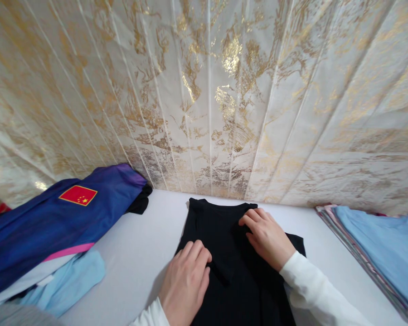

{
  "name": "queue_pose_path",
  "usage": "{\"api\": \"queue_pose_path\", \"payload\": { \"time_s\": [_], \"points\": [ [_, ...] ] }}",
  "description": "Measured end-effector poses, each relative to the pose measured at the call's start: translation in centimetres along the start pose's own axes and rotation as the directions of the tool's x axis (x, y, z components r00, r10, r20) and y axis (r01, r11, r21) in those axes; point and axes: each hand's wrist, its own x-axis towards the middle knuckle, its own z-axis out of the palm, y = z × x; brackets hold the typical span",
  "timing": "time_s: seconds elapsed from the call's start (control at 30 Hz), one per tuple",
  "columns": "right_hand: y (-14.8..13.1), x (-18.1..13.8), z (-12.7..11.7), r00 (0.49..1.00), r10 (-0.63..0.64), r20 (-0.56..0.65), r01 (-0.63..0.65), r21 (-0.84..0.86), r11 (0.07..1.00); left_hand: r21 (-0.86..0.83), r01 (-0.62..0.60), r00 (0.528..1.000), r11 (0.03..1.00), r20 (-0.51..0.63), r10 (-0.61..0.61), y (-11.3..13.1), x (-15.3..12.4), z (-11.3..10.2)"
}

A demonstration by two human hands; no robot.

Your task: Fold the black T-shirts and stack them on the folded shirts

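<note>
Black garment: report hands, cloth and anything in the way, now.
Left hand at left edge, right hand at upper right of black garment. Garment lying on white table. Blue clothing left, folded stack right, both apart.

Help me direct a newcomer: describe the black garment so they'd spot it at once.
Start at the white table below the gold-patterned curtain. At its middle, between the blue garment with a red flag patch on the left and the clothes stack on the right, lies the black garment. Unlike them, it is plain black and lies under the left hand and right hand.
</note>
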Motion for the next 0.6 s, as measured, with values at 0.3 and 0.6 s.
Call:
{"api": "queue_pose_path", "payload": {
  "time_s": [0.3, 0.6],
  "points": [
    [1.0, 0.1, 0.3, 0.996, -0.032, 0.084, 0.03, 0.014, 0.999, -0.03, -0.008, 0.999, 1.0, -0.054, 0.006, -0.2, -0.1, 0.4],
    [1.9, 0.7, 0.4, 0.998, 0.024, -0.051, -0.024, -0.002, 1.0, -0.053, -0.031, 0.998, 0.998, -0.053, 0.028, -0.1, -0.2, 0.3]
  ]
}}
